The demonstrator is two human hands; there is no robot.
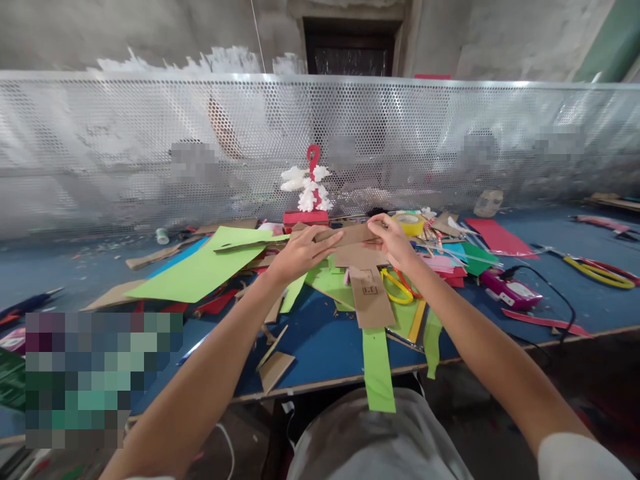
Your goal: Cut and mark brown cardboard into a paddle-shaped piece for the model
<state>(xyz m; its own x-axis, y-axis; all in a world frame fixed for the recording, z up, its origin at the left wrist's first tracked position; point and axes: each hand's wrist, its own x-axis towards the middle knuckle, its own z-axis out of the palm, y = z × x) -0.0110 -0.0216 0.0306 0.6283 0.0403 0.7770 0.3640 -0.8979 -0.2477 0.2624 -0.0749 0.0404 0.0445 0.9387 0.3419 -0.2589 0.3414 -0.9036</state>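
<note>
My left hand (306,252) rests on the left end of a brown cardboard strip (350,235), its fingers reaching over it. At the strip's right end, my right hand (393,241) pinches the edge between thumb and fingers. Below the strip hangs a wider cardboard piece (371,300) with a printed mark. A green paper strip (379,373) drops from under it past the table edge. Yellow-handled scissors (397,288) lie just right of the cardboard. Behind the hands stands a red hook-shaped piece with white flower shapes (309,199) on a red box (306,219).
Green sheets (200,273) and cardboard scraps cover the blue table (310,353). At right are yellow tape (409,223), a purple box (513,290) with a black cable, a red sheet (500,238) and yellow-and-red-handled pliers (597,272). A perforated metal screen (400,147) stands behind.
</note>
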